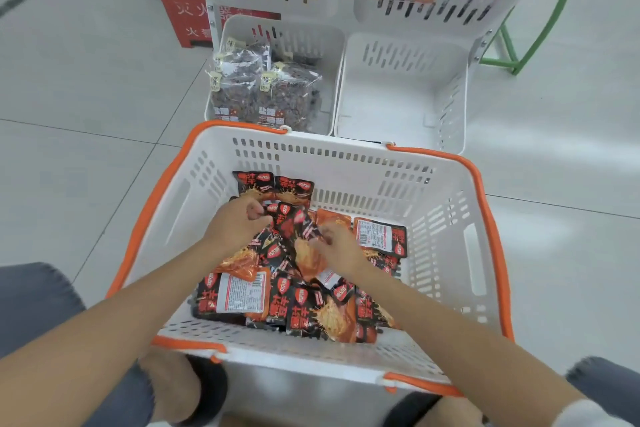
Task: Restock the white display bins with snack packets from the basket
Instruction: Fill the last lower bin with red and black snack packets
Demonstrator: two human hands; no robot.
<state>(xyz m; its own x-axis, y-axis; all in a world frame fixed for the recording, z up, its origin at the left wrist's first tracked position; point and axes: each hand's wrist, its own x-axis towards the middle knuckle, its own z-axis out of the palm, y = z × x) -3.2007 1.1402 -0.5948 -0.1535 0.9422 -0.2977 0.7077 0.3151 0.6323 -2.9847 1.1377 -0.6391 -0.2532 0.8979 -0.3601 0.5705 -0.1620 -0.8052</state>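
Both hands are down in the white slotted plastic basket with orange handles [346, 156] at frame centre, among the heaped black-and-red foil snack packets [301, 305]. The left hand [239, 222] curls its fingers on packets at the heap's top. Just beside it, the right hand [334, 246] pinches a packet's edge. The empty white slotted plastic bin [394, 104] lies past the basket's far rim, up and right in the frame, so the right hand's grip looks nearer to it.
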